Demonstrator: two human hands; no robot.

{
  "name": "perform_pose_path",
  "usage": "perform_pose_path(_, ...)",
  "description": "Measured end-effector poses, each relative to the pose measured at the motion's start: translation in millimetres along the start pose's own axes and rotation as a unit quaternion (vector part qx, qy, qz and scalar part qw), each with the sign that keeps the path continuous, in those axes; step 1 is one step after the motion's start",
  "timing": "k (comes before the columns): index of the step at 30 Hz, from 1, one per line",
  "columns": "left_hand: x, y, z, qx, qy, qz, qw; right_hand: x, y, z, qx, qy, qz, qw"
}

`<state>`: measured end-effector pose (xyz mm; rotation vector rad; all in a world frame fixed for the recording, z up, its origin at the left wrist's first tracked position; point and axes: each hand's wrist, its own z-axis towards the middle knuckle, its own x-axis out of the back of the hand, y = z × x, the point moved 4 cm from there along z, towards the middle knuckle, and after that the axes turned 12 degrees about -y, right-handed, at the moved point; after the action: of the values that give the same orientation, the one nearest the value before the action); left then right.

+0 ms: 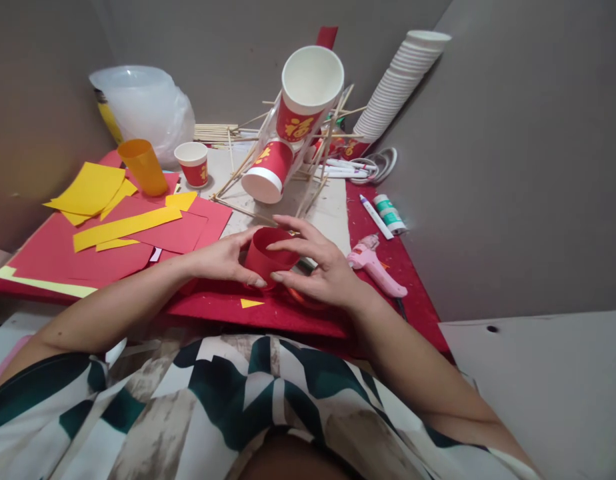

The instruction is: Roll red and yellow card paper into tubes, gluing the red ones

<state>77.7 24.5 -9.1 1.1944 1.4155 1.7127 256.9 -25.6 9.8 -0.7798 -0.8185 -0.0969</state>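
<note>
A strip of red paper rolled into a ring [269, 255] stands on the red table cover [228, 310] near the front edge. My left hand [222, 259] pinches its left side, thumb low at the front. My right hand [321, 262] curls over the ring's right side, fingertips pressed to the paper. Both hands hold the ring together. Just behind it rises a frame of wooden sticks [308, 150] carrying red and white paper cups [308, 90].
Red and yellow paper sheets [113, 227] lie at left with an orange cup [143, 165] and a small red cup [193, 163]. A pink glue gun [377, 265], a glue stick [389, 213] and a pen lie at right. A stack of white cups [401, 83] leans on the wall.
</note>
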Motion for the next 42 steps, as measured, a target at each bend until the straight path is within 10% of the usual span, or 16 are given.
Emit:
perform_pose_path(18, 19.7, 13, -16, 0.022, -0.088, 0.074, 0.993, -3, -5, -3, 0.009, -0.008, -0.017, 1.0)
perform_pose_path(36, 32.8, 31, -25, 0.035, -0.03, 0.079, 0.996, 1, -18, -3, 0.044, -0.015, -0.063, 0.997)
perform_pose_path(42, 32.8, 36, -23, 0.013, 0.0, -0.018, 1.0, 10, -1, -7, -0.062, 0.153, 0.15, 0.975)
